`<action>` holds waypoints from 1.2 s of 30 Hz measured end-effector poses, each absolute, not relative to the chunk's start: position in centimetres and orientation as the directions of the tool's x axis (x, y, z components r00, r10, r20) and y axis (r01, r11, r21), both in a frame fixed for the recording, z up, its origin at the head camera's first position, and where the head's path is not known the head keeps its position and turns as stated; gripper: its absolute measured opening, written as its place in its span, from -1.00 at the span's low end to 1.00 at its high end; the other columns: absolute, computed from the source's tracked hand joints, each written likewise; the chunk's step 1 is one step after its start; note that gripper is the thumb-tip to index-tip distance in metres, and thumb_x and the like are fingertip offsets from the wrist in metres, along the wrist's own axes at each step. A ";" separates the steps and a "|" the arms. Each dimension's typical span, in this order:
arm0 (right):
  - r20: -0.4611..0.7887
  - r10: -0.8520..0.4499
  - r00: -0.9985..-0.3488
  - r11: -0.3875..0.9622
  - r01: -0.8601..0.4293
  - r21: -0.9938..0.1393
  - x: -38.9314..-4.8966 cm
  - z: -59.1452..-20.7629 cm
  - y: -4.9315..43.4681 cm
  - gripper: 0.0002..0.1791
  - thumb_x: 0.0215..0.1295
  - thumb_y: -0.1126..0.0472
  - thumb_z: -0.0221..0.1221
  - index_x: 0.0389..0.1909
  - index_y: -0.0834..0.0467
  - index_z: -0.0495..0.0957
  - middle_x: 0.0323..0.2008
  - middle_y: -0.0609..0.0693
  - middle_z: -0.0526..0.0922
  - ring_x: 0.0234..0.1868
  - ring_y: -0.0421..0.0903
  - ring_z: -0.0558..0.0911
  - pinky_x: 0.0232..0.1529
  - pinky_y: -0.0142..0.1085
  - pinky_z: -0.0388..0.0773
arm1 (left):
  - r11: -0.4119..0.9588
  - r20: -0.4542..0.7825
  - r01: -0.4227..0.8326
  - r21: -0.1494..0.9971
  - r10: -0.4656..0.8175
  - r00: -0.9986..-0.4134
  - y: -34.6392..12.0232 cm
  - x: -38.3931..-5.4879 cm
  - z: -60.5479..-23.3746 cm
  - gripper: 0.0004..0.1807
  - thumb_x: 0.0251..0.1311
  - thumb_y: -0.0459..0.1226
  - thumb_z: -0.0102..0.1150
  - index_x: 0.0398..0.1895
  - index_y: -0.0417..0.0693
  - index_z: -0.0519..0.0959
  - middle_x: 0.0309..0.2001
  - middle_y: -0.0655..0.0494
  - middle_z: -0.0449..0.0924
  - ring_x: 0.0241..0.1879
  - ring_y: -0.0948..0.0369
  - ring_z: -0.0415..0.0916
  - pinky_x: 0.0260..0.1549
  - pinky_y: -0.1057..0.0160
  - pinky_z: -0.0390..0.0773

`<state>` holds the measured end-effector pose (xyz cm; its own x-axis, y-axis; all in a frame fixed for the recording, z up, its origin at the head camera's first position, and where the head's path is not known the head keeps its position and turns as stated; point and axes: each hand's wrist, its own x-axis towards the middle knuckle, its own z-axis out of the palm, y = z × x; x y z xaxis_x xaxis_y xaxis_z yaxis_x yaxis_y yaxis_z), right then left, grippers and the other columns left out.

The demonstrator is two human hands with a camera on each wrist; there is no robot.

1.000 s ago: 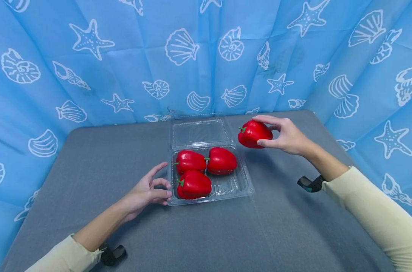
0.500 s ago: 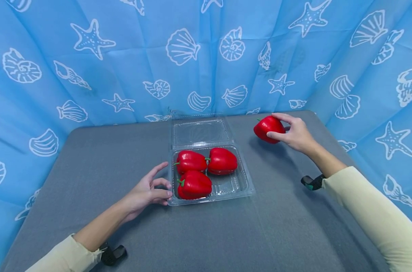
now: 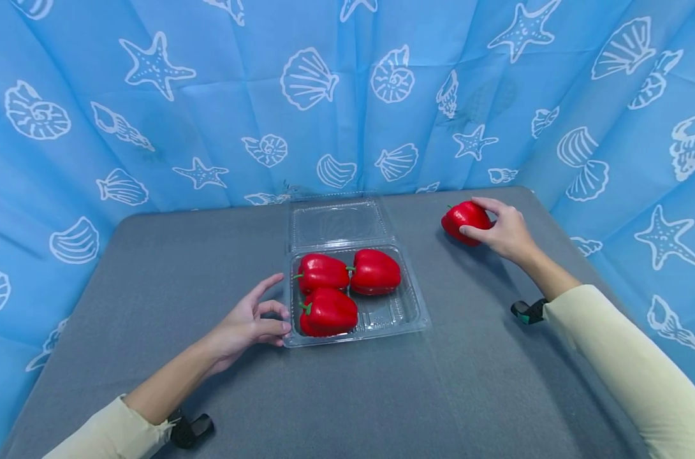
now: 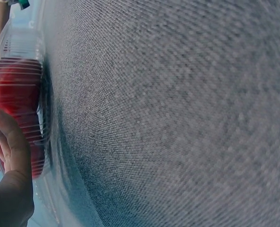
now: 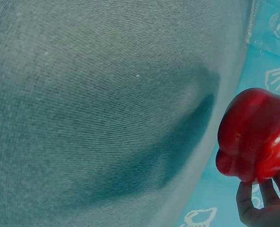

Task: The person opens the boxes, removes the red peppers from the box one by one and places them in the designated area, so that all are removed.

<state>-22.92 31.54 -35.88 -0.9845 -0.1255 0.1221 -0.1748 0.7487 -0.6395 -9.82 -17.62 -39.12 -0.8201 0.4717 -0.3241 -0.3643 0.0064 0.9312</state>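
My right hand (image 3: 508, 231) grips a red bell pepper (image 3: 465, 221) with a green stem between thumb and fingers, over the table's far right part. In the right wrist view the bell pepper (image 5: 253, 135) fills the right side, its shadow on the cloth. A clear plastic clamshell box (image 3: 384, 328) lies with its lid (image 3: 336, 223) folded back. Three more red peppers sit inside: one back left (image 3: 322, 272), one back right (image 3: 375, 272), one front left (image 3: 328, 312). Relaxed fingers of my left hand (image 3: 247, 325) touch the box's left edge; the left wrist view shows its thumb (image 4: 12, 137) against the ribbed wall.
Grey cloth covers the table (image 3: 347, 395). Behind and around it hangs a blue curtain (image 3: 221, 83) printed with white shells and starfish. The box's front right part shows its ribbed bottom. A black wrist strap (image 3: 530, 311) sits below each sleeve.
My right hand has carried the bell pepper away from the box to the right and, lately, a little lower. The left hand, the box and the peppers inside keep their places.
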 end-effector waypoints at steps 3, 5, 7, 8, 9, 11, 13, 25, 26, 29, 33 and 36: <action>0.113 -0.112 -0.987 0.750 -0.159 -0.642 -23.0 -36.1 31.9 -0.18 0.24 0.16 0.34 0.46 0.27 0.23 0.39 0.34 0.25 0.34 0.33 0.25 0.03 0.27 0.50 | 0.009 -0.325 -0.364 0.931 0.471 -0.820 -17.6 -9.8 -39.1 -0.05 0.27 -0.41 0.19 0.57 0.17 -0.13 -0.09 0.01 0.54 -0.20 0.11 0.63 -0.15 0.15 0.64; 0.111 -0.091 -0.990 0.753 -0.141 -0.643 -23.0 -36.2 32.2 -0.17 0.23 0.17 0.35 0.46 0.27 0.21 0.39 0.34 0.24 0.34 0.35 0.23 0.03 0.28 0.50 | 0.012 -0.328 -0.365 0.931 0.469 -0.820 -17.6 -9.8 -39.1 -0.05 0.26 -0.41 0.20 0.57 0.17 -0.13 -0.09 0.01 0.53 -0.20 0.10 0.63 -0.15 0.15 0.64; 0.113 -0.061 -0.992 0.754 -0.120 -0.645 -23.1 -36.4 32.5 -0.16 0.23 0.16 0.35 0.47 0.27 0.20 0.39 0.35 0.23 0.35 0.36 0.23 0.02 0.29 0.50 | 0.013 -0.330 -0.367 0.930 0.467 -0.820 -17.6 -9.8 -39.2 -0.05 0.27 -0.41 0.20 0.57 0.18 -0.12 -0.09 0.00 0.53 -0.20 0.10 0.63 -0.15 0.14 0.64; 0.116 -0.046 -0.992 0.755 -0.110 -0.646 -23.1 -36.5 32.7 -0.15 0.23 0.16 0.35 0.47 0.26 0.19 0.39 0.36 0.23 0.35 0.36 0.23 0.02 0.29 0.50 | 0.013 -0.331 -0.368 0.930 0.466 -0.821 -17.6 -9.8 -39.2 -0.06 0.27 -0.41 0.20 0.57 0.18 -0.12 -0.09 0.00 0.53 -0.20 0.10 0.63 -0.15 0.14 0.64; 0.118 -0.031 -0.993 0.756 -0.100 -0.647 -23.1 -36.5 32.8 -0.15 0.23 0.16 0.35 0.48 0.27 0.19 0.39 0.36 0.23 0.35 0.37 0.23 0.03 0.29 0.50 | 0.013 -0.331 -0.368 0.930 0.466 -0.821 -17.6 -9.8 -39.2 -0.06 0.27 -0.41 0.20 0.57 0.18 -0.12 -0.09 0.00 0.53 -0.20 0.10 0.63 -0.15 0.14 0.64; 0.119 -0.003 -0.993 0.759 -0.080 -0.646 -23.1 -36.7 33.1 -0.14 0.23 0.15 0.35 0.48 0.27 0.18 0.39 0.38 0.22 0.34 0.38 0.23 0.03 0.29 0.49 | 0.010 -0.329 -0.367 0.930 0.466 -0.822 -17.5 -9.8 -39.2 -0.06 0.27 -0.40 0.20 0.57 0.18 -0.12 -0.09 0.00 0.53 -0.21 0.10 0.63 -0.15 0.14 0.65; 0.117 0.017 -0.993 0.762 -0.063 -0.644 -23.2 -36.9 33.3 -0.13 0.23 0.15 0.35 0.48 0.27 0.17 0.39 0.39 0.21 0.35 0.39 0.22 0.03 0.30 0.49 | 0.007 -0.326 -0.366 0.931 0.467 -0.822 -17.5 -9.8 -39.2 -0.06 0.27 -0.41 0.20 0.57 0.18 -0.12 -0.10 0.00 0.53 -0.21 0.10 0.63 -0.15 0.14 0.65; 0.099 0.071 -0.993 0.770 -0.008 -0.638 -23.3 -37.7 34.0 -0.13 0.29 0.04 0.29 0.50 0.28 0.13 0.38 0.41 0.22 0.34 0.40 0.23 0.05 0.29 0.48 | -0.004 -0.318 -0.362 0.932 0.473 -0.822 -17.6 -9.8 -39.2 -0.05 0.26 -0.41 0.20 0.57 0.18 -0.12 -0.11 0.02 0.53 -0.23 0.13 0.63 -0.16 0.16 0.65; 0.096 0.073 -0.993 0.767 -0.006 -0.641 -23.3 -37.7 34.1 -0.12 0.30 0.03 0.29 0.50 0.28 0.12 0.38 0.41 0.21 0.34 0.39 0.23 0.05 0.29 0.49 | -0.002 -0.320 -0.364 0.932 0.472 -0.822 -17.6 -9.8 -39.3 -0.05 0.27 -0.41 0.20 0.57 0.18 -0.12 -0.11 0.02 0.53 -0.23 0.13 0.63 -0.16 0.16 0.65; 0.092 0.075 -0.993 0.766 -0.002 -0.643 -23.4 -37.8 34.3 -0.12 0.32 0.02 0.27 0.50 0.30 0.10 0.38 0.41 0.21 0.34 0.39 0.23 0.04 0.28 0.49 | 0.002 -0.325 -0.367 0.930 0.471 -0.820 -17.6 -9.9 -39.3 -0.05 0.27 -0.39 0.21 0.57 0.18 -0.13 -0.11 0.02 0.53 -0.23 0.13 0.62 -0.16 0.15 0.65; 0.071 0.086 -0.994 0.770 0.021 -0.638 -23.3 -38.0 34.5 -0.09 0.32 0.03 0.26 0.52 0.30 0.03 0.41 0.42 0.15 0.37 0.41 0.18 0.06 0.30 0.47 | 0.001 -0.326 -0.369 0.929 0.474 -0.818 -17.6 -9.9 -39.4 -0.06 0.28 -0.39 0.21 0.57 0.18 -0.13 -0.11 0.03 0.53 -0.23 0.13 0.62 -0.15 0.15 0.65; 0.055 0.092 -0.994 0.771 0.036 -0.636 -23.2 -38.1 34.5 -0.04 0.31 0.03 0.27 0.54 0.28 -0.03 0.41 0.42 0.11 0.38 0.42 0.15 0.07 0.32 0.45 | -0.003 -0.324 -0.370 0.929 0.477 -0.817 -17.6 -9.9 -39.4 -0.06 0.28 -0.39 0.20 0.57 0.19 -0.13 -0.11 0.03 0.53 -0.23 0.13 0.62 -0.15 0.16 0.65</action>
